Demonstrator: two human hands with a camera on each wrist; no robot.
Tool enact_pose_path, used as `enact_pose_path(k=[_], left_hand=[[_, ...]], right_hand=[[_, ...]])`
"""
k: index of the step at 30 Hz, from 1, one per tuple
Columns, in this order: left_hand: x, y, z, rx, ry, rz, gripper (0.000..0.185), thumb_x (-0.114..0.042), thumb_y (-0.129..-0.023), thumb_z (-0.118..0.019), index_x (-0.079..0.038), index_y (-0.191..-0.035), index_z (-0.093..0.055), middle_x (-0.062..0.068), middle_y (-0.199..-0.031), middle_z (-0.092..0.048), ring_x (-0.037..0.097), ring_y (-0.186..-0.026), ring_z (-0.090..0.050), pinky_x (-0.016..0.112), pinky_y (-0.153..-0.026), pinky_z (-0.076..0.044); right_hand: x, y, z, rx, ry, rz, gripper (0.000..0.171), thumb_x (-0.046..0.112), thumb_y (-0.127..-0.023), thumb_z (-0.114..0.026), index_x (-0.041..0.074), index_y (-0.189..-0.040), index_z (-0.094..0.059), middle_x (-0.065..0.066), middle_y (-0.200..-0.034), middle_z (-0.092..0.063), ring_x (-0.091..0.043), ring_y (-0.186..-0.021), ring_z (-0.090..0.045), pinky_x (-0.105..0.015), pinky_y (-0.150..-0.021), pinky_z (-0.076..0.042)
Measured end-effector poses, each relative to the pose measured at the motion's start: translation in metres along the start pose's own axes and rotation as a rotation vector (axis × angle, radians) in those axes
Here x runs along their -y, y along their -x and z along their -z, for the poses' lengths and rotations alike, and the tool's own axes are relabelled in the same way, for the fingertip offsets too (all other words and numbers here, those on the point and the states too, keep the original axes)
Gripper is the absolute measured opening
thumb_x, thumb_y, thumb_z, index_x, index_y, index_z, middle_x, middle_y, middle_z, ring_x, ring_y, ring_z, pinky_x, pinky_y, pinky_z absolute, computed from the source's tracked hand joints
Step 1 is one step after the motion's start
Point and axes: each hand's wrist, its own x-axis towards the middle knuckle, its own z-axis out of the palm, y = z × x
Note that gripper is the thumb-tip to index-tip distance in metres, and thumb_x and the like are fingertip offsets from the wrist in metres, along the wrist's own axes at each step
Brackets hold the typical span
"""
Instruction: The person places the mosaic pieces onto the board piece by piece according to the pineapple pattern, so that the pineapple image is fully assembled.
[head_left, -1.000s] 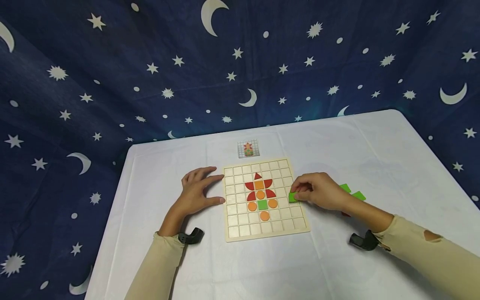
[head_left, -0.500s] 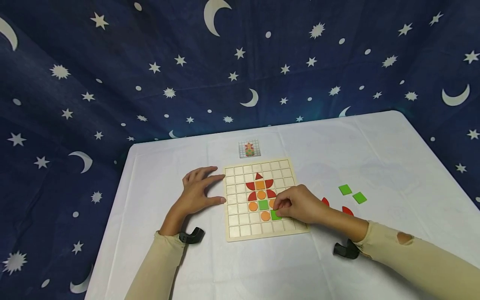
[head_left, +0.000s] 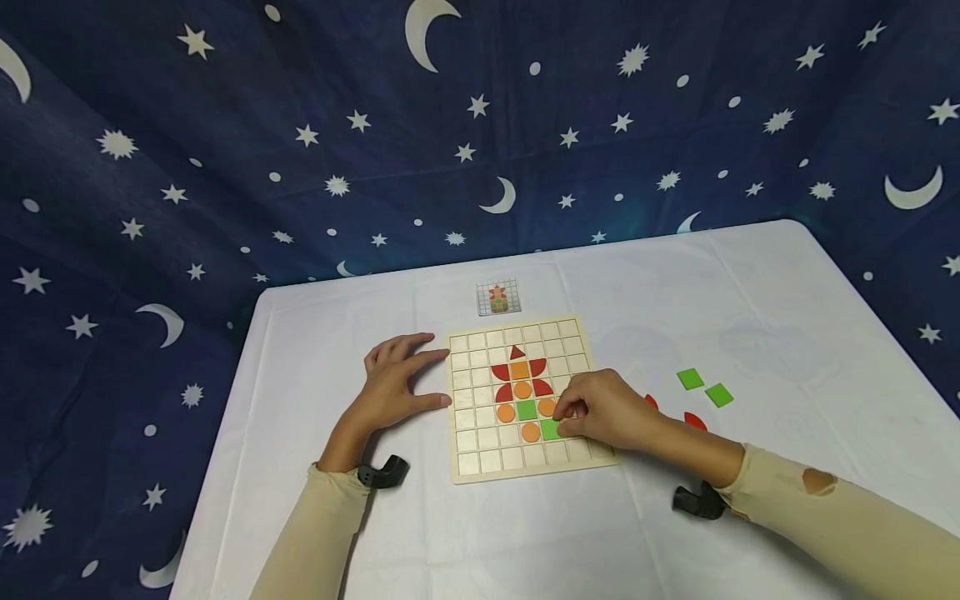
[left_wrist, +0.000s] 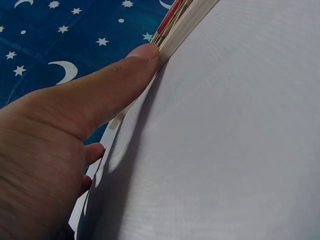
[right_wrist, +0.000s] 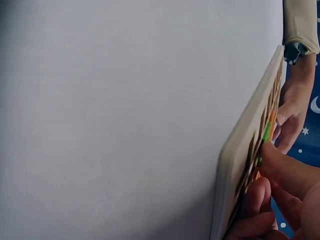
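- the right hand [head_left: 603,410] rests on the lower right part of the wooden board [head_left: 528,397], fingers curled, and the fingertips pinch a green square [head_left: 551,430].
- this green square lies flat in a cell of the board, just right of the lowest orange circle [head_left: 530,432] and one row below the other green square [head_left: 527,409]; its sides run along the grid lines, so it has no long axis.
- in the right wrist view the fingertips [right_wrist: 280,167] touch the green piece [right_wrist: 266,132] on the board's face.
- the left hand [head_left: 395,381] lies flat on the white tablecloth [head_left: 360,517], fingers straight and spread, holding nothing; the thumb and forefinger touch the left edge of the board.
- in the left wrist view the thumb [left_wrist: 112,87] presses against the edge of the board [left_wrist: 182,25].
- the board's long side runs away from the person; on it are red pieces [head_left: 517,377] at the top, orange circles below.
- a small pattern card [head_left: 498,298] lies just behind the board; no writing can be read on it.
- two green squares [head_left: 705,387] and red pieces [head_left: 694,421] lie on the cloth, right of the board.
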Motion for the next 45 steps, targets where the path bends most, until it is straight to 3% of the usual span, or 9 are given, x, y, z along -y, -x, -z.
enact_pose_path(k=[13, 19, 24, 30, 34, 38, 45], left_hand=[[0.001, 0.001, -0.001, -0.007, -0.003, -0.006, 0.076, -0.055, -0.076, -0.085, -0.027, -0.142, -0.062, 0.007, -0.158, -0.043, 0.036, -0.145, -0.03, 0.065, -0.112, -0.012], [0.0, 0.0, -0.001, -0.009, 0.001, -0.012, 0.075, -0.054, -0.076, -0.085, -0.027, -0.142, -0.063, 0.007, -0.158, -0.043, 0.036, -0.144, -0.03, 0.065, -0.111, -0.012], [0.001, -0.001, -0.001, -0.007, -0.001, -0.012, 0.075, -0.055, -0.076, -0.085, -0.026, -0.142, -0.063, 0.007, -0.158, -0.044, 0.037, -0.144, -0.03, 0.065, -0.111, -0.011], [0.0, 0.0, -0.001, -0.003, -0.002, -0.006, 0.075, -0.055, -0.076, -0.085, -0.027, -0.142, -0.062, 0.007, -0.158, -0.044, 0.036, -0.145, -0.03, 0.064, -0.112, -0.011], [0.001, 0.0, -0.001, 0.0, -0.001, -0.003, 0.075, -0.055, -0.076, -0.085, -0.027, -0.142, -0.062, 0.007, -0.158, -0.043, 0.036, -0.145, -0.03, 0.064, -0.112, -0.011], [0.001, 0.0, -0.001, 0.002, 0.002, 0.001, 0.075, -0.055, -0.076, -0.085, -0.027, -0.142, -0.062, 0.007, -0.158, -0.043, 0.035, -0.145, -0.03, 0.064, -0.113, -0.01], [0.001, 0.0, -0.001, 0.001, 0.002, -0.001, 0.075, -0.054, -0.076, -0.085, -0.027, -0.142, -0.062, 0.007, -0.158, -0.043, 0.035, -0.145, -0.03, 0.065, -0.113, -0.01]], right_hand=[[-0.003, 0.002, 0.007, 0.001, 0.008, -0.013, 0.012, 0.016, -0.077, -0.089, 0.022, -0.082, -0.08, 0.017, -0.075, -0.063, 0.001, -0.065, -0.052, -0.021, -0.062, -0.045], [-0.02, 0.009, 0.043, -0.07, 0.045, -0.076, 0.014, 0.02, -0.079, -0.089, 0.022, -0.091, -0.082, 0.016, -0.081, -0.068, -0.004, -0.073, -0.054, -0.022, -0.066, -0.045], [-0.045, 0.02, 0.084, -0.078, 0.122, -0.135, 0.021, 0.021, -0.08, -0.089, 0.022, -0.099, -0.082, 0.011, -0.093, -0.073, -0.009, -0.081, -0.058, -0.023, -0.071, -0.049], [-0.078, 0.036, 0.117, -0.005, 0.204, -0.24, 0.028, 0.026, -0.079, -0.089, 0.021, -0.105, -0.081, 0.006, -0.101, -0.074, -0.017, -0.091, -0.061, -0.032, -0.079, -0.053], [-0.099, 0.046, 0.125, 0.038, 0.217, -0.287, 0.032, 0.027, -0.078, -0.09, 0.022, -0.108, -0.08, 0.006, -0.103, -0.073, -0.017, -0.091, -0.059, -0.028, -0.077, -0.051], [-0.111, 0.053, 0.128, 0.036, 0.189, -0.261, 0.028, 0.023, -0.077, -0.09, 0.024, -0.104, -0.081, 0.007, -0.102, -0.072, -0.016, -0.089, -0.057, -0.024, -0.072, -0.049], [-0.117, 0.059, 0.126, 0.011, 0.173, -0.192, 0.02, 0.022, -0.076, -0.091, 0.034, -0.085, -0.078, 0.014, -0.095, -0.069, -0.008, -0.09, -0.059, -0.023, -0.078, -0.051]])
